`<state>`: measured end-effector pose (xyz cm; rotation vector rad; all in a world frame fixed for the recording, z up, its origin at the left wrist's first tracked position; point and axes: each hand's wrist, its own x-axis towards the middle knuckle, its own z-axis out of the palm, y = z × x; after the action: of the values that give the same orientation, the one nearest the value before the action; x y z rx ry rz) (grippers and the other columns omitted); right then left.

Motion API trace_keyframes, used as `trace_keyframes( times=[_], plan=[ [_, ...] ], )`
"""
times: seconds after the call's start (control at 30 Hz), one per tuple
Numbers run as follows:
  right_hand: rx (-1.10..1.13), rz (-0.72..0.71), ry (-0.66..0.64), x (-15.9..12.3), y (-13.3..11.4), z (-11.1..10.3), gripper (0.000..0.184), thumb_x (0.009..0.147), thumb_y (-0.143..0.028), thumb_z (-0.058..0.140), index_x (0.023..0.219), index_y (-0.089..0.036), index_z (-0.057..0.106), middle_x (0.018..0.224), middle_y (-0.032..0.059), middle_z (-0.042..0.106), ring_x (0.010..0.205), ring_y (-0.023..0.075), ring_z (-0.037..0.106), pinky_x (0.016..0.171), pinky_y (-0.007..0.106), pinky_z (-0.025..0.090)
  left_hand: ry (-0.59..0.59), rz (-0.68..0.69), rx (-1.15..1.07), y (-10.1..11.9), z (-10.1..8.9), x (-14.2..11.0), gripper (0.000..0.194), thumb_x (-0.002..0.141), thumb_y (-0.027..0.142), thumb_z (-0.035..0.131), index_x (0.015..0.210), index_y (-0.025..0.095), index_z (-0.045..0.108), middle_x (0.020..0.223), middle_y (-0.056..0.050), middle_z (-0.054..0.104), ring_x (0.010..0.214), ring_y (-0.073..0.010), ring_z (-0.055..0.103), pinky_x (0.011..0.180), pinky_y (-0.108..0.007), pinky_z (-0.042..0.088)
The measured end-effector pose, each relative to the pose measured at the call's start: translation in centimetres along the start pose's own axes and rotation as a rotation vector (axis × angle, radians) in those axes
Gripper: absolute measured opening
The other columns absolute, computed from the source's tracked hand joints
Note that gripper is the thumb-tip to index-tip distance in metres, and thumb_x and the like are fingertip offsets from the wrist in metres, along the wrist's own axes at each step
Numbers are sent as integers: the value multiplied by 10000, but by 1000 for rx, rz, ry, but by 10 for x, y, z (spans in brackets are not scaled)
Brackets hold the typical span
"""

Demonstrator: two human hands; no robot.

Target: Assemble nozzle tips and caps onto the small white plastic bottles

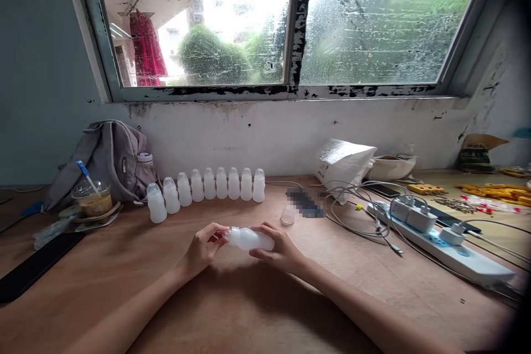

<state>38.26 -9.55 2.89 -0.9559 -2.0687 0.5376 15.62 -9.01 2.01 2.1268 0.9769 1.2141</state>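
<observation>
A small white plastic bottle (251,239) lies sideways between both my hands, just above the wooden table (136,265). My right hand (280,251) wraps the bottle's body. My left hand (205,248) pinches the bottle's neck end, where a clear cap sits. A loose clear cap (287,214) rests on the table just beyond my right hand. Behind them stands a row of several matching white bottles (207,188) with clear caps, curving along the wall.
A grey backpack (105,157) and a plastic cup with a straw (92,198) sit at the left. A white power strip (452,246) with chargers and tangled cables lies at the right, near a white paper bag (342,166). A dark flat object (35,265) lies at the left edge.
</observation>
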Motion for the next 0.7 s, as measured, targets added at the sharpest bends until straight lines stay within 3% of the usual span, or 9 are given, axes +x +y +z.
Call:
trace_keyframes(
  times=[0.13, 0.23, 0.3, 0.37, 0.47, 0.57, 0.7],
  plan=[
    [413, 302, -293, 0, -5, -5, 341, 692, -415, 562, 895, -145, 610, 711, 28, 585, 586, 142, 545, 469, 218, 408, -7, 246, 153, 1, -4, -4, 163, 818, 243, 456, 901, 168, 575, 740, -38, 564, 658, -124, 533, 620, -235, 446],
    [575, 436, -449, 1, -5, -7, 391, 736, -445, 471, 892, -111, 602, 589, 19, 546, 439, 111, 487, 345, 191, 318, -22, 251, 158, 5, -6, -5, 143, 815, 230, 460, 876, 165, 571, 737, -35, 563, 652, -121, 537, 618, -230, 448],
    [508, 375, -386, 2, -4, -6, 392, 727, -430, 502, 947, -120, 597, 663, 35, 575, 512, 126, 522, 397, 198, 366, -24, 182, 102, 8, -5, -3, 161, 808, 252, 470, 920, 163, 545, 806, -47, 570, 710, -132, 550, 658, -242, 461],
    [306, 224, -240, 3, -3, -5, 404, 696, -405, 570, 1016, -159, 586, 807, 53, 595, 666, 161, 556, 540, 237, 438, -36, 77, 32, 10, -5, -1, 232, 788, 294, 500, 980, 163, 514, 886, -62, 569, 778, -147, 555, 691, -256, 471],
    [-39, -9, -69, 2, 2, 1, 464, 658, -343, 640, 1099, -230, 549, 969, 65, 559, 849, 203, 536, 739, 313, 442, -83, -90, -23, 10, -3, 1, 349, 737, 362, 556, 1020, 165, 504, 917, -66, 574, 791, -160, 564, 673, -259, 480],
    [-223, -153, -27, -1, 9, 8, 492, 679, -287, 636, 1153, -266, 503, 1027, 72, 523, 920, 209, 514, 794, 332, 435, -160, -181, -56, 9, -1, 1, 354, 726, 395, 558, 992, 162, 534, 908, -57, 599, 787, -164, 576, 702, -263, 471],
    [-307, -249, 34, -3, 13, 11, 472, 721, -277, 601, 1177, -265, 479, 1052, 91, 512, 938, 213, 503, 790, 346, 445, -274, -239, -157, 8, 1, 1, 363, 763, 404, 508, 1014, 143, 533, 901, -57, 616, 823, -181, 579, 737, -273, 458]
  ],
)
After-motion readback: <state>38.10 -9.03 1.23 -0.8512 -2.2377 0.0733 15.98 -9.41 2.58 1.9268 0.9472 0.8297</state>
